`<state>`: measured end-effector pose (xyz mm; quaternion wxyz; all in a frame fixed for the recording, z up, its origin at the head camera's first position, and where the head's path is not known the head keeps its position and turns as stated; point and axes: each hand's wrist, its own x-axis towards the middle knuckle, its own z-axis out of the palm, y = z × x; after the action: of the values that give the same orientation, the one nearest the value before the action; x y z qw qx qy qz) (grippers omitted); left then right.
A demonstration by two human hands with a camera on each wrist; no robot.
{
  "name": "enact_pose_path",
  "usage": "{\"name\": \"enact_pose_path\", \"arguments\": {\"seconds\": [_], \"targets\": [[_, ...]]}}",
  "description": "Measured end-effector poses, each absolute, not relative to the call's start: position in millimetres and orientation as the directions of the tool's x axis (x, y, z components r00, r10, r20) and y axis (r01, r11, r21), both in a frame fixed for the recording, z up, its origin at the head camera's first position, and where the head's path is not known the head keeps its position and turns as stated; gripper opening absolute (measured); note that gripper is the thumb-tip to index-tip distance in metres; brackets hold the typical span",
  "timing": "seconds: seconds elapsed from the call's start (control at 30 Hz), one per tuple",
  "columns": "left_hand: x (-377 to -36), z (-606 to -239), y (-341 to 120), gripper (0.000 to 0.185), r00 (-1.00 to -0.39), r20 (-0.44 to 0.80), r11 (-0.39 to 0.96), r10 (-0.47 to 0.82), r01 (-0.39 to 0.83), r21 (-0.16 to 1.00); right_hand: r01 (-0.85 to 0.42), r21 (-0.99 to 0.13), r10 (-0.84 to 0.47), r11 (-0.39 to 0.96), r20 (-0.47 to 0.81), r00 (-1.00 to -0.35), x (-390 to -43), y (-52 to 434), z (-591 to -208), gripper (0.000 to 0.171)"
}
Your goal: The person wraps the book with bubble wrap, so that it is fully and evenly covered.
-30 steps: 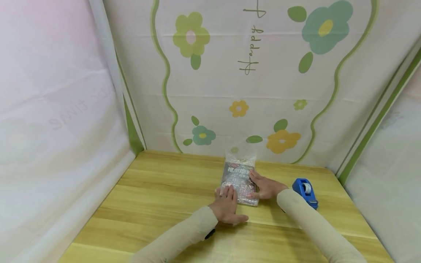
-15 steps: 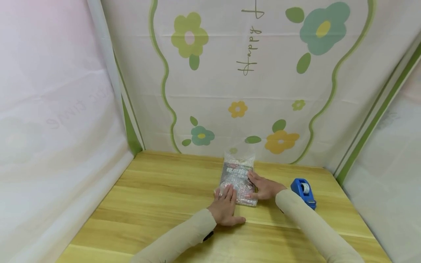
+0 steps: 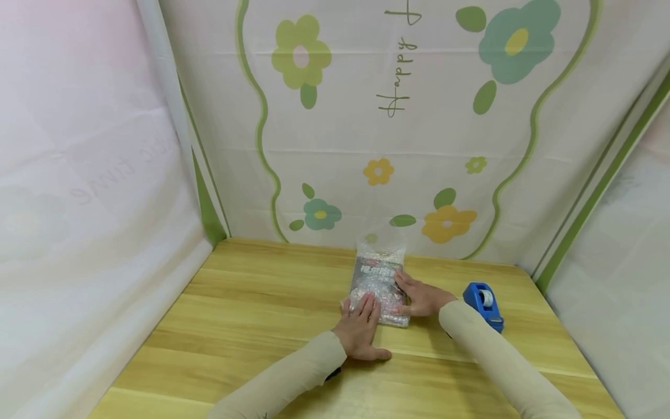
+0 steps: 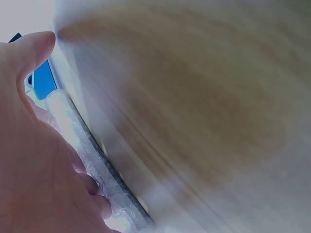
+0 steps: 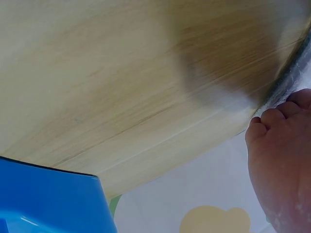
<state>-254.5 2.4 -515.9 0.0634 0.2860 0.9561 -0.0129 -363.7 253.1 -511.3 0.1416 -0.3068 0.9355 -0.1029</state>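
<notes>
A dark book wrapped in clear bubble wrap lies flat near the back of the table, with pale lettering on its cover. Loose bubble wrap sticks out past its far end. My left hand rests its straight fingers on the near left part of the parcel, thumb spread out to the right. From the right side my right hand lies on the parcel with its fingers extended over the cover. In the left wrist view, the fingers lie over the parcel's wrapped near edge.
A blue tape dispenser with a roll of tape stands right of the parcel, beside the right sleeve. The wood-grain table ends at a flower-printed cloth behind, and pale cloth hangs at both sides.
Both hands stay on the wrapped book, almost still. The left fingers have shifted slightly over the wrap. The whole head view has moved a little.
</notes>
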Motion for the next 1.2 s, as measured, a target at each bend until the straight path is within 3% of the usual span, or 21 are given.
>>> {"name": "enact_pose_path", "arguments": {"seconds": [0.4,0.8,1.2], "targets": [[-254,-506,6,0.115,-0.830,-0.157,0.844,0.535,0.535,0.045,-0.509,-0.292,-0.573,0.810,-0.211,-0.792,-359,251,-503,0.107],[-256,-505,1,0.096,-0.818,-0.161,0.833,0.553,0.544,0.097,-0.505,-0.260,-0.561,0.823,-0.227,-0.796,-364,249,-504,0.110],[-255,-502,0,0.095,-0.815,-0.153,0.829,0.559,0.542,0.142,-0.436,-0.331,-0.523,0.837,-0.246,-0.816,-371,248,-487,0.106]]}}
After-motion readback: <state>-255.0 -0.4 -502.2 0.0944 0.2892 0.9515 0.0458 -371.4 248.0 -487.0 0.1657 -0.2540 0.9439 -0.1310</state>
